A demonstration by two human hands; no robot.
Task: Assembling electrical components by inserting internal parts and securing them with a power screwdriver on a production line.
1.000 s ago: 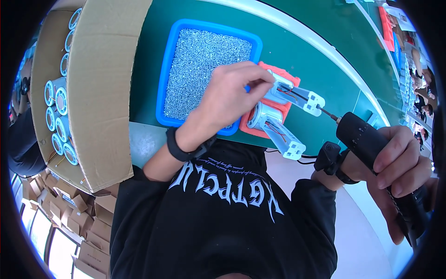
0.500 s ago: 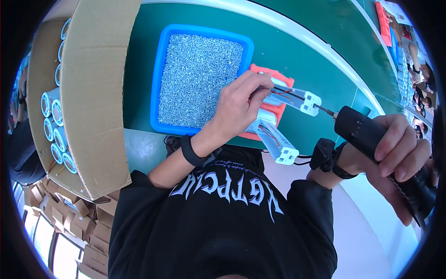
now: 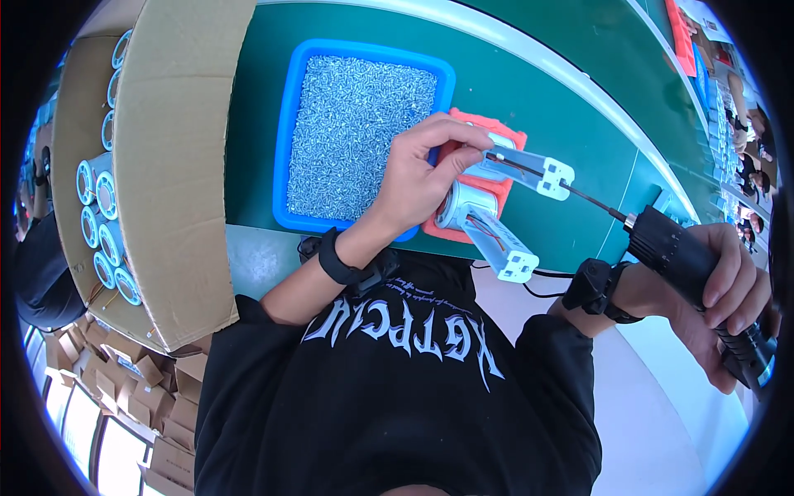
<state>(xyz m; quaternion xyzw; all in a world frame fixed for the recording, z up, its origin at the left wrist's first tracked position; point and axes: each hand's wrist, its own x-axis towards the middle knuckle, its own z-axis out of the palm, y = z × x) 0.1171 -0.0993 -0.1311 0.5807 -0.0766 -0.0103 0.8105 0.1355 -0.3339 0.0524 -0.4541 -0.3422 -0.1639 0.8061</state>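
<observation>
My right hand (image 3: 732, 289), at the right, is wrapped round a black electric screwdriver (image 3: 674, 252). Its long thin bit points left and meets the white end piece of the upper white bracketed part (image 3: 550, 176). A dark thin line and a red wire run along inside that bracket. My left hand (image 3: 430, 169) has thumb and forefinger pinched at the bracket's other end; what is between the fingertips is hidden. Just below lies a second white cylindrical part (image 3: 506, 256) with a similar bracket and wires. Both rest on an orange-red cloth pad (image 3: 447, 229).
A blue tray (image 3: 284, 149) full of small metal screws stands left of the pad on the green table (image 3: 538, 78). Farther left, a cardboard box (image 3: 178, 165) holds several white cylinders (image 3: 106, 194). Folded cartons (image 3: 136, 388) lie at lower left; other people are at far right.
The screwdriver has moved right, away from the bracket, and more of its bit shows. My left fingers have shifted slightly at the bracket's end. The view has moved a little.
</observation>
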